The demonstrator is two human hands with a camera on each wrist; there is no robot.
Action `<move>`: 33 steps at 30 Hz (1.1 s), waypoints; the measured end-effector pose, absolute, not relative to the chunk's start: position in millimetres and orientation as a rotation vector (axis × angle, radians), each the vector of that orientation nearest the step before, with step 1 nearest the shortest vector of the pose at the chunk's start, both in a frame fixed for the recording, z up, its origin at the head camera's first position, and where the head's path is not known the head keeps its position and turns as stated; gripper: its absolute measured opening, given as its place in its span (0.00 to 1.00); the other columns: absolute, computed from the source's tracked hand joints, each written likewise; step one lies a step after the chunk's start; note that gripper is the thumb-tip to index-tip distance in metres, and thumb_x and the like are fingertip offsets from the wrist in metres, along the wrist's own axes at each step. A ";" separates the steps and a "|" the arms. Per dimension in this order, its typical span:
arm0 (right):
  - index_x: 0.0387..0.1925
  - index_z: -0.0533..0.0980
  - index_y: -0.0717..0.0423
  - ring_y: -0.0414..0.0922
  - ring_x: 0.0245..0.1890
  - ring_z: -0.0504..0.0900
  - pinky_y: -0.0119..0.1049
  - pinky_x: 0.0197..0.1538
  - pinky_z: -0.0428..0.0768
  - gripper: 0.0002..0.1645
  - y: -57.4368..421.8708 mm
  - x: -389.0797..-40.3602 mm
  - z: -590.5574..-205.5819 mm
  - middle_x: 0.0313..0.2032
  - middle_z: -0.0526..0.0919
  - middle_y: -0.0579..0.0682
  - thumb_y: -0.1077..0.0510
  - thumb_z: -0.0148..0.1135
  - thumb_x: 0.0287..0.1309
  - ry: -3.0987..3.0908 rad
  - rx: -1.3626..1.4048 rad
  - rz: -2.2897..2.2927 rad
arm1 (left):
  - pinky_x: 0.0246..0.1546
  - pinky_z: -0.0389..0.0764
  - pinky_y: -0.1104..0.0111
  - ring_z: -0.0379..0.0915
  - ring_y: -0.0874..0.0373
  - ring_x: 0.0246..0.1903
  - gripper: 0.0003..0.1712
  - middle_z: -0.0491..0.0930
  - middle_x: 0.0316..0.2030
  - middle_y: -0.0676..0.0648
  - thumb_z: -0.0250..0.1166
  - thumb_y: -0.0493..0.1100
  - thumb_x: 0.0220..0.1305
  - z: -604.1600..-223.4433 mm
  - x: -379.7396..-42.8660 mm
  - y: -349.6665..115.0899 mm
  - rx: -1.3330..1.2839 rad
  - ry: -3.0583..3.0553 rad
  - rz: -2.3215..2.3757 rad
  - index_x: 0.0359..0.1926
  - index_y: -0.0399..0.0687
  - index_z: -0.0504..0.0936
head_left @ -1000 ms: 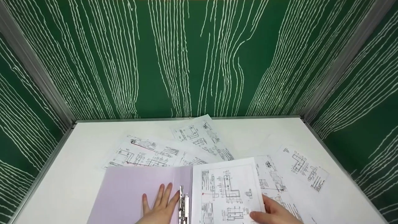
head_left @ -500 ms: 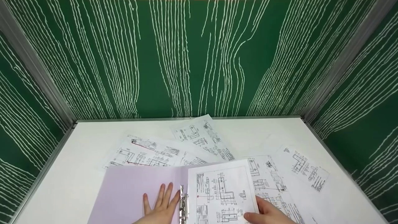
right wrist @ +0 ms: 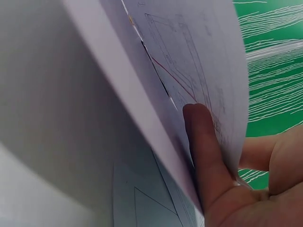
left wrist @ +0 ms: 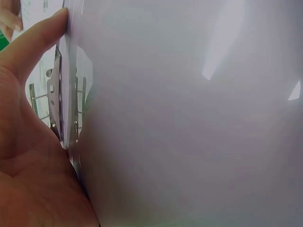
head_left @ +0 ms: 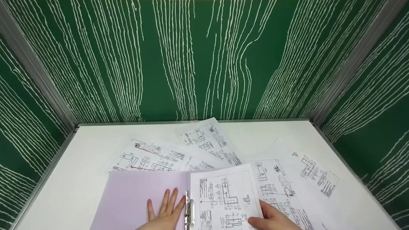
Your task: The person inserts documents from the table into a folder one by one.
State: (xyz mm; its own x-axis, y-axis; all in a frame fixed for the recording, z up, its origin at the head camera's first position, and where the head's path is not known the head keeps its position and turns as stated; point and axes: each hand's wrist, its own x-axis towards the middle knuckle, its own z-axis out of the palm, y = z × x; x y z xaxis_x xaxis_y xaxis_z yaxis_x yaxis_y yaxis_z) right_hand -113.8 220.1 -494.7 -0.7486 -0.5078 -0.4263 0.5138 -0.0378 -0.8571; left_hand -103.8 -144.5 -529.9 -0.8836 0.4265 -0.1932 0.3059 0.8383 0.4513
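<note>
An opened light purple folder (head_left: 127,195) lies near the front of the table, with a metal ring clip (head_left: 191,212) along its spine. My left hand (head_left: 163,212) rests on the inside of its left cover, fingers straight and spread, fingertips near the clip. Printed drawing sheets (head_left: 235,188) lie over the folder's right half. My right hand (head_left: 274,217) pinches their right edge, thumb on top. In the right wrist view, fingers (right wrist: 203,142) reach behind a curved sheet (right wrist: 220,61). The sheets' left edge is at the clip; whether the rings pass through them, I cannot tell.
Loose drawing sheets overlap behind the folder (head_left: 147,155), at the back middle (head_left: 207,137) and on the right (head_left: 314,172). The white table (head_left: 96,137) ends at green walls (head_left: 163,102) with white wavy lines, joined by grey metal posts (head_left: 41,67).
My right hand has moved left with the sheets, bringing their left edge to the clip and uncovering more of the sheet on the right. My left hand has stayed almost still.
</note>
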 end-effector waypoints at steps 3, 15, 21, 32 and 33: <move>0.76 0.47 0.64 0.60 0.58 0.78 0.51 0.57 0.78 0.46 219.6 -112.9 -496.1 0.60 0.75 0.62 0.60 0.61 0.65 1.546 0.016 -1.863 | 0.55 0.14 0.28 0.19 0.36 0.74 0.76 0.26 0.78 0.39 0.54 0.90 0.40 -527.5 -104.5 -144.4 0.555 2.717 0.589 0.79 0.49 0.45; 0.76 0.44 0.62 0.61 0.60 0.76 0.52 0.58 0.77 0.46 219.9 -111.3 -502.8 0.62 0.72 0.63 0.62 0.58 0.67 1.501 -0.014 -1.892 | 0.55 0.12 0.29 0.14 0.35 0.73 0.75 0.22 0.77 0.39 0.52 0.89 0.43 -528.1 -104.0 -148.3 0.633 2.683 0.604 0.80 0.49 0.40; 0.76 0.44 0.63 0.62 0.59 0.76 0.52 0.58 0.77 0.46 218.7 -111.2 -501.0 0.62 0.73 0.65 0.65 0.59 0.66 1.486 -0.067 -1.909 | 0.54 0.13 0.28 0.15 0.36 0.73 0.75 0.22 0.77 0.39 0.50 0.90 0.42 -527.2 -103.8 -147.7 0.621 2.699 0.555 0.80 0.52 0.38; 0.77 0.32 0.63 0.60 0.57 0.78 0.45 0.57 0.79 0.57 223.0 -114.6 -481.2 0.61 0.75 0.64 0.62 0.63 0.64 1.682 -0.146 -1.811 | 0.53 0.15 0.26 0.15 0.36 0.74 0.79 0.23 0.77 0.39 0.53 0.91 0.37 -523.0 -104.0 -146.1 0.583 2.697 0.511 0.80 0.49 0.41; 0.77 0.32 0.63 0.60 0.56 0.79 0.44 0.56 0.79 0.58 224.6 -115.2 -479.2 0.60 0.75 0.63 0.61 0.63 0.65 1.727 -0.155 -1.779 | 0.54 0.14 0.27 0.15 0.36 0.74 0.79 0.23 0.77 0.39 0.54 0.90 0.36 -523.2 -104.0 -145.7 0.572 2.695 0.510 0.80 0.49 0.41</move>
State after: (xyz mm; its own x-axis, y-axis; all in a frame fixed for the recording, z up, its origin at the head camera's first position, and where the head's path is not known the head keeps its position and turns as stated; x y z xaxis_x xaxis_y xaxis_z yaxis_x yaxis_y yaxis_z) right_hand -115.2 224.6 -479.2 -0.7845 -0.5154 -0.3449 0.3600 0.0744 -0.9300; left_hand -104.0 -145.7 -523.2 -0.8620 0.4419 -0.2484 0.3207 0.8548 0.4080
